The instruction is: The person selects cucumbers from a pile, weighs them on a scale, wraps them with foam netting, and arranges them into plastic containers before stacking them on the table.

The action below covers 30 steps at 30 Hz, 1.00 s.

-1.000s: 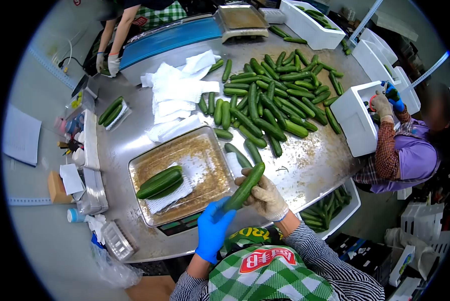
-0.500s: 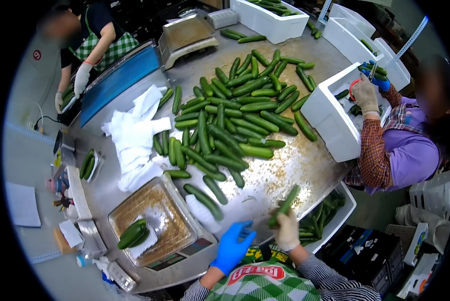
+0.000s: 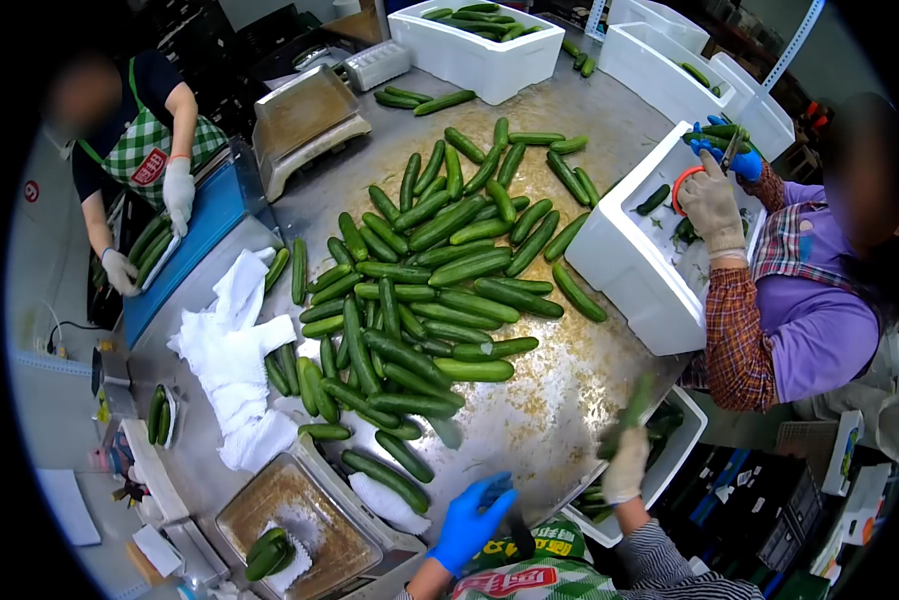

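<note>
My right hand (image 3: 624, 468), in a pale knit glove, grips a cucumber (image 3: 631, 408) that is smeared by motion. It is over the near edge of the steel table, beside a white foam box (image 3: 687, 440) with cucumbers inside. My left hand (image 3: 474, 515), in a blue glove, hovers at the table's front edge, fingers apart and holding nothing. A large pile of cucumbers (image 3: 429, 290) covers the middle of the table. To the left of my left hand, a scale (image 3: 339, 490) bears cucumbers (image 3: 269, 553) on a small white tray.
White cloths (image 3: 234, 370) lie left of the pile. A person on the right holds orange-handled scissors (image 3: 684, 185) and a cucumber over a foam box (image 3: 629, 270). Another person on the left handles packed cucumbers (image 3: 154, 245) by a blue surface (image 3: 189, 270). A second scale (image 3: 309, 120) stands farther back.
My right hand has moved right with the cucumber, toward the foam box at the table edge. The left person's packed cucumbers are now by the blue surface. The whole view has shifted.
</note>
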Available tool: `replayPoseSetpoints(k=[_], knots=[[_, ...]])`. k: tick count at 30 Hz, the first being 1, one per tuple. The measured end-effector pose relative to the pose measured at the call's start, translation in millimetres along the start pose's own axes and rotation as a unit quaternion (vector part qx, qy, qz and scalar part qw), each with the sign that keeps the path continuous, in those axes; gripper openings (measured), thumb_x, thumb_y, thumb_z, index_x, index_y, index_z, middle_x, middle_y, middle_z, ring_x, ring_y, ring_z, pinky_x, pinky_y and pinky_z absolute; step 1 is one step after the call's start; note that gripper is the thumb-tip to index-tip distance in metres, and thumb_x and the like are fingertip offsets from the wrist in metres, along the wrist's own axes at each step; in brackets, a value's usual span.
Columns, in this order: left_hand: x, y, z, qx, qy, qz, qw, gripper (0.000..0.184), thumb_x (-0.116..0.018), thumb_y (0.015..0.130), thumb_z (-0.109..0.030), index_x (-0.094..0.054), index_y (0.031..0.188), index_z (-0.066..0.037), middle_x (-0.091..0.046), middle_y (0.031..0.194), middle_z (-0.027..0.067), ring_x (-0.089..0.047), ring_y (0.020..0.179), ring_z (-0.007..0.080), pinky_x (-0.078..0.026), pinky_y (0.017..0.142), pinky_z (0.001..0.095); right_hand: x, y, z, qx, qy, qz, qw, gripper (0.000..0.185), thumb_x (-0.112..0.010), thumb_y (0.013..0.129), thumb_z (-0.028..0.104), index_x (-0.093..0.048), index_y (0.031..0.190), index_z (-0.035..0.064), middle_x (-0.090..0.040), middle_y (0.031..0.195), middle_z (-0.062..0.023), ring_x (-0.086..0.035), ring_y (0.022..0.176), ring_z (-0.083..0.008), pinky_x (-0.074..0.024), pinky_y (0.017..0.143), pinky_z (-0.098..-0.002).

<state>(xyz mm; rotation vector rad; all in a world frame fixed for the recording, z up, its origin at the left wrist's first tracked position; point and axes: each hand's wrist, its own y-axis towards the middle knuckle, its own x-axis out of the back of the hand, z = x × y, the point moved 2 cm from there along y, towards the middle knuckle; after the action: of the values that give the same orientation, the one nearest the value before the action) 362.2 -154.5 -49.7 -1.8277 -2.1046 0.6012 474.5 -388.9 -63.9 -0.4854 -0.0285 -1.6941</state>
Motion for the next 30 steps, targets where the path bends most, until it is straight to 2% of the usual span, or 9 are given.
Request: replayPoseSetpoints(k=[1,2,3,5,7,11,20,26,30], knots=[[-5.3,9.6,-7.1,0.000,-0.040,0.006,0.999,0.043,-0.067,0.094,-0.014,-0.056,0.134,-0.001,-0.067,0.114,0.0130,-0.066,0.103,0.0157,-0.054,0.084,0.0288,-23.6,-9.2,31.6,0.045,-0.027,0.097,0.994,0.042,-0.034,0.104,0.036,-0.056,0.114,0.0024,-0.066,0.088,-0.0079,-0.061,0.068,-0.0151,-0.0494,0.061,-0.0337],[-10.7,18.4,-12.8,-0.024,-0.105,0.007,0.994,0.048,-0.067,0.095,-0.015,-0.050,0.137,0.001,-0.065,0.116,0.0139,-0.063,0.102,0.0154,-0.053,0.082,0.0289,-45.3,-17.1,42.9,-0.070,0.055,0.163,0.983,0.040,-0.041,0.102,0.024,-0.052,0.128,-0.0037,-0.066,0.096,-0.0180,-0.062,0.093,-0.0254,-0.0499,0.087,-0.0404],[-10.4,24.9,-15.9,-0.016,-0.085,-0.020,0.996,0.047,-0.067,0.095,-0.015,-0.050,0.136,0.001,-0.065,0.113,0.0130,-0.063,0.097,0.0148,-0.053,0.080,0.0288,-65.7,-21.2,19.7,-0.025,0.004,0.211,0.977,0.038,-0.046,0.099,0.022,-0.056,0.126,-0.0035,-0.067,0.098,-0.0196,-0.063,0.100,-0.0283,-0.0493,0.090,-0.0424],[-5.5,35.9,-22.9,0.000,-0.045,-0.073,0.996,0.045,-0.066,0.095,-0.014,-0.051,0.134,0.001,-0.066,0.108,0.0111,-0.063,0.088,0.0135,-0.053,0.075,0.0287,-101.8,-15.4,63.1,0.252,-0.128,0.279,0.918,0.030,-0.054,0.093,0.018,-0.065,0.114,0.0002,-0.067,0.103,-0.0199,-0.062,0.101,-0.0356,-0.0496,0.093,-0.0426],[19.8,44.3,-12.4,0.091,-0.173,-0.123,0.973,0.032,-0.063,0.096,-0.014,-0.055,0.124,-0.001,-0.065,0.090,0.0066,-0.059,0.071,0.0110,-0.050,0.065,0.0266,-119.7,16.4,81.3,0.375,-0.198,0.282,0.861,0.030,-0.055,0.092,0.017,-0.065,0.115,0.0010,-0.065,0.108,-0.0211,-0.061,0.102,-0.0367,-0.0493,0.092,-0.0447],[60.5,33.7,-8.4,0.071,-0.213,-0.182,0.957,0.026,-0.060,0.097,-0.012,-0.055,0.120,0.000,-0.065,0.086,0.0075,-0.059,0.069,0.0135,-0.049,0.063,0.0270,-149.5,136.3,82.7,0.386,-0.268,0.021,0.883,0.030,-0.057,0.091,0.019,-0.064,0.114,0.0015,-0.064,0.111,-0.0221,-0.063,0.102,-0.0361,-0.0496,0.091,-0.0466],[63.8,39.1,-4.1,0.064,-0.274,-0.199,0.939,0.026,-0.059,0.097,-0.010,-0.055,0.119,0.001,-0.065,0.084,0.0081,-0.060,0.068,0.0147,-0.049,0.064,0.0280,-162.3,242.9,99.9,0.162,-0.484,0.321,0.798,0.048,-0.057,0.092,0.041,-0.063,0.113,-0.0015,-0.064,0.115,-0.0279,-0.061,0.107,-0.0415,-0.0473,0.095,-0.0446],[53.9,34.0,-8.4,0.063,-0.272,-0.182,0.943,0.026,-0.060,0.097,-0.010,-0.055,0.119,0.002,-0.065,0.084,0.0081,-0.060,0.068,0.0156,-0.049,0.064,0.0283,-141.1,246.1,73.3,0.066,-0.327,0.297,0.895,0.048,-0.053,0.096,0.036,-0.061,0.116,-0.0068,-0.065,0.112,-0.0280,-0.062,0.109,-0.0382,-0.0457,0.097,-0.0414],[50.4,24.5,-5.3,0.063,-0.268,-0.181,0.944,0.026,-0.060,0.096,-0.011,-0.055,0.118,0.002,-0.065,0.084,0.0082,-0.060,0.068,0.0158,-0.049,0.063,0.0287,-145.2,194.9,91.9,0.169,-0.319,0.349,0.865,0.053,-0.053,0.097,0.036,-0.056,0.130,-0.0052,-0.063,0.120,-0.0284,-0.060,0.115,-0.0378,-0.0437,0.101,-0.0396]])
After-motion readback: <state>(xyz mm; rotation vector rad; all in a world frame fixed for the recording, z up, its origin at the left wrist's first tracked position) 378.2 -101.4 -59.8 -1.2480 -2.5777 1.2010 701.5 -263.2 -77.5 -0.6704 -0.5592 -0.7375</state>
